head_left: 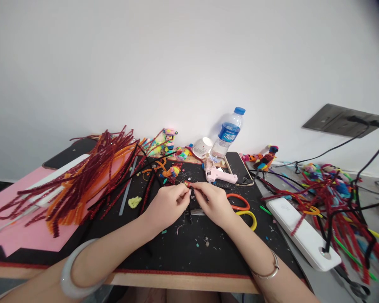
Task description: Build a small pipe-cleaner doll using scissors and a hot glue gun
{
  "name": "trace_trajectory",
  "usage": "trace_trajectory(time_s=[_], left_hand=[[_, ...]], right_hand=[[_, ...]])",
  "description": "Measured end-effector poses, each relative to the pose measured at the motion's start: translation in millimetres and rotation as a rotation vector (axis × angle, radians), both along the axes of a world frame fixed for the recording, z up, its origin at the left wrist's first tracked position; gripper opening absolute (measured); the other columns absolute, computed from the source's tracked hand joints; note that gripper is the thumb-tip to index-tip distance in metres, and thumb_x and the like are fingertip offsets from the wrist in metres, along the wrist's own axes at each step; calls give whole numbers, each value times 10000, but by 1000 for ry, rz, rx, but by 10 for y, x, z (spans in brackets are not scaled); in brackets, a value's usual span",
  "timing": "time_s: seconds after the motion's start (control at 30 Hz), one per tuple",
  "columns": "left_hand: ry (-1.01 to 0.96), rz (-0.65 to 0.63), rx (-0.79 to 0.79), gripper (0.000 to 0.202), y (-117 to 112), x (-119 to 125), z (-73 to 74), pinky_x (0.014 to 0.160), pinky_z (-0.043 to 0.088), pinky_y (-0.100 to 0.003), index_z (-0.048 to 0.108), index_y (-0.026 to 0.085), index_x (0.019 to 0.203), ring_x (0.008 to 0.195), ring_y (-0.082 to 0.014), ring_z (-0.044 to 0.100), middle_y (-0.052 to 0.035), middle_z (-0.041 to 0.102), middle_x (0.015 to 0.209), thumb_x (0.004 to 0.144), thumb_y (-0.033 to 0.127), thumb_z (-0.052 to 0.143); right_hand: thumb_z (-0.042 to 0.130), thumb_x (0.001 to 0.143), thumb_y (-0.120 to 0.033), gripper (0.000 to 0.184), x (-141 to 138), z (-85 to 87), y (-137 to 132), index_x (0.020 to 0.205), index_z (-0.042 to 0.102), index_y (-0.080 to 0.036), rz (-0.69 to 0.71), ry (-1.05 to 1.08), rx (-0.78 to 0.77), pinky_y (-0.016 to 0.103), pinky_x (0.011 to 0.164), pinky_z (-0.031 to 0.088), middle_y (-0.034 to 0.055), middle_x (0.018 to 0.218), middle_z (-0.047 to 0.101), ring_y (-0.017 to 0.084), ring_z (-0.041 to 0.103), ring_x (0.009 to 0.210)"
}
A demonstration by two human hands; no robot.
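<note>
My left hand and my right hand meet over the black mat, fingertips pinched together. Between them is a small pipe-cleaner piece, red-orange at the top, with black parts partly hidden by the fingers. Under my right hand lies a pair of scissors with one orange and one yellow handle loop; its blades are mostly covered. A pink glue gun rests just beyond my hands. Behind my left hand sits a small orange and red pipe-cleaner figure.
A large bundle of dark red and orange pipe cleaners covers the left side. A water bottle and a tipped paper cup stand near the wall. At right are a white power bank-like box, cables and tangled pipe cleaners.
</note>
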State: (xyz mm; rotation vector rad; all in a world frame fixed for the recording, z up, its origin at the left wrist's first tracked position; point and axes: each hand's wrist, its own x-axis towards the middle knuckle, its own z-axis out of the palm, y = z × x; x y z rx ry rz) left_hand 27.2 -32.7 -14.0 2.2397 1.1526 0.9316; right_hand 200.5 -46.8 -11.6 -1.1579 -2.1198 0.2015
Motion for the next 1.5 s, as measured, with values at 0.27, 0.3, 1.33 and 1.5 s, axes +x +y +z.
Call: trace_trajectory(time_s=[0.27, 0.3, 1.33, 1.5], left_hand=[[-112, 44, -135, 111, 2, 3, 18, 580, 499, -223, 540, 190, 771, 591, -136, 637, -6, 634, 633, 843, 234, 467], [-135, 51, -144, 101, 8, 1, 19, 579, 505, -224, 541, 191, 777, 590, -138, 641, -5, 635, 627, 838, 235, 474], [-588, 2, -671, 160, 30, 57, 172, 438, 405, -152, 549, 158, 773, 484, -72, 533, 39, 566, 555, 792, 314, 576], [-556, 57, -673, 166, 49, 43, 187, 439, 432, -171, 543, 154, 710, 467, -86, 557, 28, 589, 537, 784, 298, 579]], right_hand=[[433, 887, -169, 293, -70, 33, -65, 1144, 573, -156, -17, -7, -28, 345, 780, 541, 128, 1023, 687, 205, 667, 869], [441, 880, -171, 300, -80, 42, -72, 1151, 569, -163, -22, 6, -36, 341, 775, 541, 122, 1026, 687, 202, 667, 862], [354, 907, -166, 192, -101, 64, -93, 721, 369, -215, 37, 32, -56, 243, 532, 310, -12, 638, 433, 116, 365, 535], [347, 911, -154, 182, -107, 79, -89, 743, 392, -206, 50, -78, -4, 236, 531, 301, -3, 648, 453, 117, 385, 545]])
